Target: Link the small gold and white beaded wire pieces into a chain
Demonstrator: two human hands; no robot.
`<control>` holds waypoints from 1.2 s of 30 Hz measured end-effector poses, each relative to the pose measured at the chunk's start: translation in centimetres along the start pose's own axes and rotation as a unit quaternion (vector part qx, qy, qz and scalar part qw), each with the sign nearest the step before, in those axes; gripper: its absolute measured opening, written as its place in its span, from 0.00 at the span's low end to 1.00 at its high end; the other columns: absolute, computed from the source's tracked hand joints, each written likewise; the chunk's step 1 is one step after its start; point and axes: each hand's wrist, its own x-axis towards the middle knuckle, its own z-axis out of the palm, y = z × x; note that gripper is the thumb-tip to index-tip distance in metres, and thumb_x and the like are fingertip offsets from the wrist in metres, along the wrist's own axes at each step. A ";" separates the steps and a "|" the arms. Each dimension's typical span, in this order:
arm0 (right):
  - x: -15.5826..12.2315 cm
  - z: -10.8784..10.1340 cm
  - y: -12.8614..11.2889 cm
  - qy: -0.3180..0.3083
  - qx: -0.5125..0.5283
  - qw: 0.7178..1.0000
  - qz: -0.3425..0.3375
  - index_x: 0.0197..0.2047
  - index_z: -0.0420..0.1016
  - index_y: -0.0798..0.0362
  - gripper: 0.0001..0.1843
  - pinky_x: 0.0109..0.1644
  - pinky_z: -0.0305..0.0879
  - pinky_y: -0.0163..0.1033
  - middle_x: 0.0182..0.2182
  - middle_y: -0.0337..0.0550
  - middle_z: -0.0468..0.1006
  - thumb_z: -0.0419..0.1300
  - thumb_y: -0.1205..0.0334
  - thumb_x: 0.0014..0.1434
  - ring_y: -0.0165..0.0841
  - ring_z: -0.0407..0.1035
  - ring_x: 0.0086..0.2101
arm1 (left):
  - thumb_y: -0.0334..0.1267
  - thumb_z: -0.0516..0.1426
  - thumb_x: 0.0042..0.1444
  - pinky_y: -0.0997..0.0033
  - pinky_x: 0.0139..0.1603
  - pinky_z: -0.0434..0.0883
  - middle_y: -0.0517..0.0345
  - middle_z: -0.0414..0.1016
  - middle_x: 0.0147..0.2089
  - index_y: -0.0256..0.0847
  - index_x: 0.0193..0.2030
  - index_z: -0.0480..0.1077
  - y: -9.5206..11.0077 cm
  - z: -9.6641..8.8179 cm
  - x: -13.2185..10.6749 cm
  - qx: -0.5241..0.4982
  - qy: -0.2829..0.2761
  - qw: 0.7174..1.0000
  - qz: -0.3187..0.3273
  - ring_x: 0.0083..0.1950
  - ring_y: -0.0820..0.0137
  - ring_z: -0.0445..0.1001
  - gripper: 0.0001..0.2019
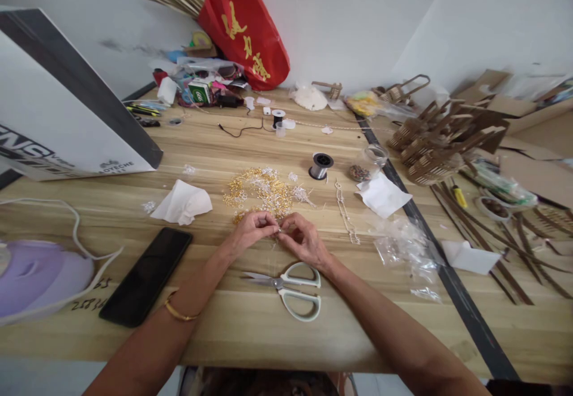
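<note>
My left hand (pixel 251 233) and my right hand (pixel 305 242) meet fingertip to fingertip over the table. Both are closed in a pinch around something tiny, too small to name, with a thin strand hanging below it. Just beyond the fingers lies a loose pile of gold and silver beads and findings (pixel 264 190). White-handled scissors (pixel 301 290) rest under my wrists, blades pointing left. A thin beaded chain (pixel 344 212) lies right of my right hand. Behind it stands a spool of silver wire (pixel 320 166).
A black phone (pixel 147 276) and crumpled white paper (pixel 181 202) lie to the left, near a lilac appliance (pixel 40 276) with a white cord. Clear plastic bags (pixel 407 246), a jar of beads (pixel 364 166) and small woven baskets (pixel 430 145) are to the right. A red bag (pixel 246 31) leans behind.
</note>
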 end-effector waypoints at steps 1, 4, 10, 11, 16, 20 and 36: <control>0.0 0.0 0.0 0.003 -0.005 1.000 -0.005 0.38 0.66 0.54 0.10 0.22 0.57 0.30 0.36 0.43 0.70 0.58 0.57 0.58 0.24 0.60 0.23 | 0.36 0.62 0.44 0.75 0.32 0.66 0.60 0.72 0.26 0.33 0.27 0.69 0.0 0.0 0.0 0.002 -0.002 1.000 0.002 0.28 0.75 0.69 0.08; 0.2 0.0 0.0 0.007 -0.015 1.000 -0.021 0.37 0.68 0.54 0.09 0.25 0.60 0.32 0.36 0.45 0.71 0.57 0.56 0.58 0.28 0.63 0.28 | 0.36 0.62 0.45 0.75 0.32 0.65 0.59 0.72 0.26 0.33 0.27 0.70 0.0 0.0 0.0 0.011 -0.008 1.000 0.013 0.29 0.74 0.69 0.08; 0.2 -0.2 -0.2 -0.001 -0.016 0.999 -0.033 0.37 0.69 0.53 0.08 0.26 0.59 0.33 0.35 0.46 0.71 0.56 0.57 0.60 0.31 0.64 0.31 | 0.37 0.62 0.46 0.76 0.31 0.64 0.60 0.71 0.26 0.34 0.27 0.71 0.0 0.0 -0.1 0.039 -0.002 0.999 0.017 0.29 0.75 0.67 0.07; 0.2 -0.2 -0.2 -0.002 -0.016 0.999 -0.029 0.37 0.69 0.53 0.08 0.26 0.59 0.33 0.35 0.45 0.71 0.56 0.57 0.60 0.30 0.64 0.31 | 0.37 0.62 0.46 0.76 0.31 0.64 0.60 0.71 0.26 0.34 0.27 0.71 0.1 0.0 -0.1 0.041 -0.003 0.999 0.016 0.29 0.75 0.67 0.08; 0.1 -0.2 -0.1 -0.001 -0.015 1.000 -0.014 0.36 0.69 0.54 0.09 0.25 0.58 0.32 0.33 0.44 0.71 0.55 0.56 0.60 0.28 0.62 0.27 | 0.39 0.62 0.46 0.76 0.31 0.64 0.59 0.71 0.26 0.34 0.28 0.71 -0.1 -0.1 -0.1 0.028 -0.009 1.000 0.010 0.29 0.74 0.67 0.09; 0.1 -0.2 0.1 0.003 -0.009 1.000 -0.011 0.37 0.68 0.54 0.09 0.24 0.58 0.31 0.33 0.43 0.71 0.55 0.57 0.60 0.27 0.61 0.25 | 0.38 0.61 0.47 0.75 0.34 0.65 0.59 0.72 0.27 0.34 0.29 0.71 -0.4 -0.3 -0.1 0.011 -0.021 1.000 0.011 0.30 0.74 0.68 0.08; 0.0 -0.1 0.0 0.014 -0.008 1.000 -0.008 0.37 0.68 0.54 0.10 0.24 0.58 0.31 0.33 0.43 0.71 0.55 0.56 0.60 0.25 0.60 0.24 | 0.38 0.65 0.41 0.74 0.33 0.65 0.58 0.75 0.28 0.34 0.30 0.74 -0.4 -0.3 0.1 0.009 -0.015 1.000 -0.016 0.30 0.73 0.71 0.11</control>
